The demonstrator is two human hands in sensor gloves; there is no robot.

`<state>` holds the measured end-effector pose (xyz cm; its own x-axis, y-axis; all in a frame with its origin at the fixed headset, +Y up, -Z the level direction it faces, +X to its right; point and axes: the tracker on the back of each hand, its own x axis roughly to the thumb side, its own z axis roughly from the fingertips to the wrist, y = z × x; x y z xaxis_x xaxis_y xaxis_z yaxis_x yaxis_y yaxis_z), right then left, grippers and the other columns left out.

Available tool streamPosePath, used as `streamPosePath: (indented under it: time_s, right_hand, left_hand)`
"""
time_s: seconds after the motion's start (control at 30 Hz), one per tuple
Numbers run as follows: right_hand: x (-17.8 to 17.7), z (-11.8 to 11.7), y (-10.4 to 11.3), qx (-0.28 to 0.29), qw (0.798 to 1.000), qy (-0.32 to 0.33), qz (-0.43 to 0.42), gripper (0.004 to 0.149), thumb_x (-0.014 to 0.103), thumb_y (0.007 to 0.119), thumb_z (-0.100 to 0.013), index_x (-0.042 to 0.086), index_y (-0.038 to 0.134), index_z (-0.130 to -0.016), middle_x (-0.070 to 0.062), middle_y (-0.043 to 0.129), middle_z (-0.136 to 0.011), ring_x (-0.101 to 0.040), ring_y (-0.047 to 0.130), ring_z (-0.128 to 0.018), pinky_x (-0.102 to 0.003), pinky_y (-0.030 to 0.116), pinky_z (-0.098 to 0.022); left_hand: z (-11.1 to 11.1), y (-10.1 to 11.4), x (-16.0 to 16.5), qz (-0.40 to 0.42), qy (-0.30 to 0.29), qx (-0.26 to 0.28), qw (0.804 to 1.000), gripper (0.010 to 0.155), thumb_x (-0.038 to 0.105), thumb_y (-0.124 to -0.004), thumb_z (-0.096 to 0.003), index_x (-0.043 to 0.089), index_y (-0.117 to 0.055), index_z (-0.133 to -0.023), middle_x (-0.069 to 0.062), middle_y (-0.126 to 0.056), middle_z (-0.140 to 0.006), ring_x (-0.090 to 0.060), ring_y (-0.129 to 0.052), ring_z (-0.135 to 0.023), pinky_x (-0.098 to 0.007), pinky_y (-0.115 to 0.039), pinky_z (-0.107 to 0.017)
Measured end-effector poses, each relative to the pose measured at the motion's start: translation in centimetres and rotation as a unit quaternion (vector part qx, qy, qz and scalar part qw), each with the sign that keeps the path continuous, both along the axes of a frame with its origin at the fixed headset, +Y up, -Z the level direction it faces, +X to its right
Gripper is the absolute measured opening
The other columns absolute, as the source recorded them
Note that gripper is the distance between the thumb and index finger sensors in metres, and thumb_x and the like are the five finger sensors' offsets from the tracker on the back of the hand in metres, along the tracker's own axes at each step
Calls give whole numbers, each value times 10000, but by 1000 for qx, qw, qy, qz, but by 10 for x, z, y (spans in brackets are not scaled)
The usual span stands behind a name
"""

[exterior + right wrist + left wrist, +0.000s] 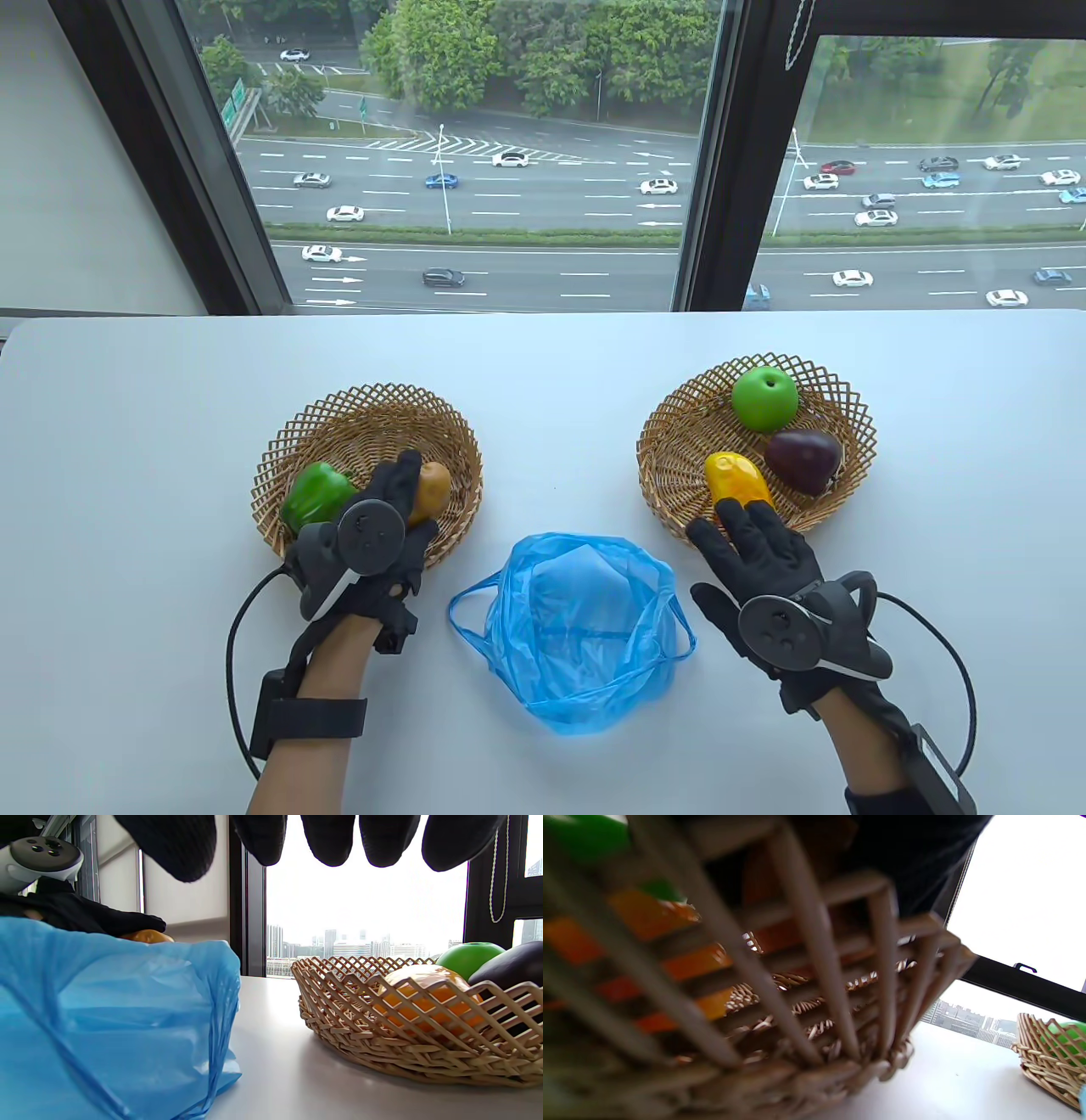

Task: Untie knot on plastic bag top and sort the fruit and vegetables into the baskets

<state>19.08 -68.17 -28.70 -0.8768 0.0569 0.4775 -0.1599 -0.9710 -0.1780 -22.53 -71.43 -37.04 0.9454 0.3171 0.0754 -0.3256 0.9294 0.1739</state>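
1. Beyond a tall window a multi-lane road with cars ran below; a white table (153,441) stood against it.
2. A blue plastic bag (577,628) lay slack at the near middle of the table, its top open and its handles loose, so the knot looked undone. It appeared empty, though its inside was not fully visible.
3. The left basket (373,416) held a green pepper (316,494) and a brown potato-like piece (431,491).
4. The left hand (373,543) reached over that basket's near rim, its grip curled around the brown piece, seemingly setting it down.
5. The right basket (679,458) held a green apple (764,398), a dark purple fruit (804,460) and a yellow-orange mango (736,478).
6. The right hand (764,577) hovered at that basket's near rim with fingers spread, gripping nothing; its fingertips (736,514) were at the mango's near end, probably just releasing it.
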Motion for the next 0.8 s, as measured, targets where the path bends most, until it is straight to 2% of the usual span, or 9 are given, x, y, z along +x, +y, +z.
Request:
streamPosePath:
  time_s: [0.13,0.23,0.5,0.6,0.8]
  right_hand:
    - [-1,-2,-4,-12,1000,4,0,678,459,700,-582,161,492,-1154,-253,451,-1169,-620,535,-995,-719,581,-635]
    - [-2,-2,-5,-13,1000,5,1,673,458,700,-582,163,495,-1152,-247,454,-1169,-614,538,-997,-717,583,-636]
    - [-3,-2,-5,-12,1000,7,1,673,459,700,-581,162,499,-1151,-228,469,-1171,-618,542,-995,-715,583,-637]
    - [-3,-2,-5,-12,1000,7,0,667,453,699,-583,161,502,-1150,-238,466,-1170,-609,537,-1000,-714,581,-639]
    - [1,-4,-5,-10,1000,-6,2,668,446,695,-585,150,499,-1151,-251,455,-1169,-606,519,-1005,-711,574,-643]
  left_hand:
    - [-3,-7,2,4,-3,-22,1000,804,387,-870,-450,280,-466,-1138,-172,-639,-1171,-457,-793,-921,-620,-651,-681]
    - [-4,-12,2,-8,0,-14,1000,815,393,-821,-468,246,-387,-1142,-186,-574,-1185,-450,-769,-948,-613,-645,-689]
    - [-4,-16,1,-7,-4,-21,1000,726,414,-838,-464,287,-565,-1125,-139,-695,-1149,-424,-787,-943,-604,-655,-685]
    - [-3,-14,2,-9,-8,-18,1000,704,417,-825,-470,296,-583,-1120,-133,-692,-1151,-419,-771,-957,-609,-645,-687]
    - [11,4,5,-19,-17,35,999,691,427,-813,-474,301,-594,-1118,-119,-667,-1165,-434,-680,-1005,-621,-607,-696]
